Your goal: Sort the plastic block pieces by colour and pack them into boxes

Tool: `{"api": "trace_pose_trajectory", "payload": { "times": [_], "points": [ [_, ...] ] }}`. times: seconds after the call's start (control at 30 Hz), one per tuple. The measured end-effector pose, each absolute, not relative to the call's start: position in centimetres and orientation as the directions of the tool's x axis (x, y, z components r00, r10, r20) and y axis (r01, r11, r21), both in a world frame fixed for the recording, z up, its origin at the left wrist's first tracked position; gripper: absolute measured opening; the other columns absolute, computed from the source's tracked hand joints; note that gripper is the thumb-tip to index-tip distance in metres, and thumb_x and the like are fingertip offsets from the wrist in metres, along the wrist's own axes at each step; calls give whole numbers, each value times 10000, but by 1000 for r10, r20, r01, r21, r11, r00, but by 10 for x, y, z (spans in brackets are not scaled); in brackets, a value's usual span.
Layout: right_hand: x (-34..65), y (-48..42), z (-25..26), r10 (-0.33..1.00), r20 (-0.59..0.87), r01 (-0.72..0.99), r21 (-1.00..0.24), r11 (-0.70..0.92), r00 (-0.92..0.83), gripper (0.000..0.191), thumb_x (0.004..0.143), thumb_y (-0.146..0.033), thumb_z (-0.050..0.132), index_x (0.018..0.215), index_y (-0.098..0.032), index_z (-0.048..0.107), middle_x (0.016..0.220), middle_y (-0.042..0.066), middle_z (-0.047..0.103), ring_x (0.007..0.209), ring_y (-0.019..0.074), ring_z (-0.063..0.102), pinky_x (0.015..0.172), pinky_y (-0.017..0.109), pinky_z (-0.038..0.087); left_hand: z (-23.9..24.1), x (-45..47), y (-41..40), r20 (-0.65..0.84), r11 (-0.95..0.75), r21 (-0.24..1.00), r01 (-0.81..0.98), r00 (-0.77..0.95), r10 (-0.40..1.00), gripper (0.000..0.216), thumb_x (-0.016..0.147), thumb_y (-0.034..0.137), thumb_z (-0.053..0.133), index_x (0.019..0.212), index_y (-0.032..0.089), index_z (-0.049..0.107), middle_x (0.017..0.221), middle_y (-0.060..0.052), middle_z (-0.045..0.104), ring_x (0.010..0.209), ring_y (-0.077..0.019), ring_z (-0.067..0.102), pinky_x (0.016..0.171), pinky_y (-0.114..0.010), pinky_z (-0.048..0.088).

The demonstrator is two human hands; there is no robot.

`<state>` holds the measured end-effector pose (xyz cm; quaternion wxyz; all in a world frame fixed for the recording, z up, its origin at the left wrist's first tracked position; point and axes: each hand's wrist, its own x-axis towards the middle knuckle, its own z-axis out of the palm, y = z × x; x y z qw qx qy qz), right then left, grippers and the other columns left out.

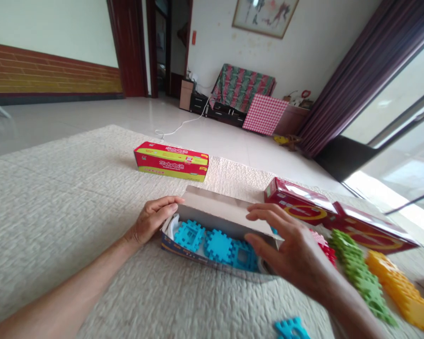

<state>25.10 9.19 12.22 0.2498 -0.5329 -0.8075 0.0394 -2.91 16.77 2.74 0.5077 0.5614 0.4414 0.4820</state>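
Observation:
A long cardboard box (212, 213) lies open on the quilted cream cover, with several blue toothed plastic tiles (217, 246) inside it. My left hand (151, 220) grips the box's left end, thumb along the raised flap. My right hand (286, 249) rests over the box's right end, fingers spread and touching the flap and rim. Which tile, if any, lies under my right palm is hidden.
Rows of red (323, 245), green (360, 273) and yellow tiles (403, 292) lie to the right, beside a long red box (339, 216). One loose blue tile (291, 328) sits near the bottom edge. A red and yellow box (171, 161) lies farther back.

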Motion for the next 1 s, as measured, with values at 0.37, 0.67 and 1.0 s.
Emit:
{"api": "trace_pose_trajectory", "payload": {
  "times": [0.37,0.67,1.0],
  "points": [
    [376,136,81,978,143,954,-237,184,-153,438,672,-196,570,1108,-209,609,1113,84,668,1011,241,633,886,415,489,24,-32,169,37,-40,999,20,141,989,373,733,457,627,980,186,697,723,-5,657,546,-113,515,483,-192,396],
    [378,142,64,989,92,973,-188,134,-118,298,705,-155,519,991,-175,602,958,69,671,863,204,627,784,351,465,22,-34,169,49,-55,998,43,136,989,334,753,448,623,968,204,704,836,-11,678,609,-110,530,538,-190,409],
    [374,140,78,975,196,974,-178,141,-105,248,725,-217,574,961,-181,639,933,71,670,813,201,625,756,357,473,21,-32,169,-6,8,1000,-9,140,990,400,750,467,633,1023,177,673,805,-12,666,616,-117,544,536,-198,413]
  ]
}}
